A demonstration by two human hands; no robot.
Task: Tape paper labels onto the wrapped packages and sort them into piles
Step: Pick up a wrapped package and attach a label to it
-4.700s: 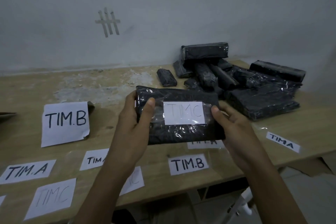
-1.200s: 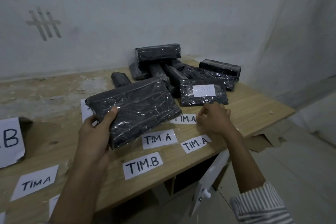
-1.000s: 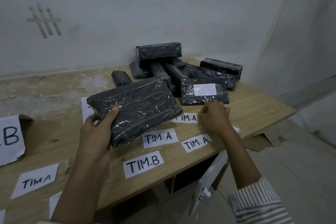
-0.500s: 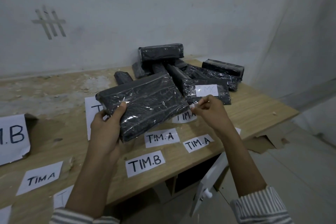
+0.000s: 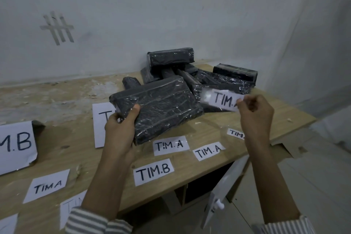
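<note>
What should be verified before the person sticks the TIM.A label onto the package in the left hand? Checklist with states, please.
1. Package secured: the left hand grips the wrapped package at its near left corner, thumb on top. Ok.
2. Label in hand: the right hand pinches the TIM.A label by its right end. Ok.
3. Top face free: no label shows on the package's upper face. Ok.
4. Tape ready: a clear shiny strip juts past the label's left end; its right end is hidden by the hand. Cannot tell.
5. Label over the package: it hangs to the right of it, in front of the pile of packages. Not ok.
</note>
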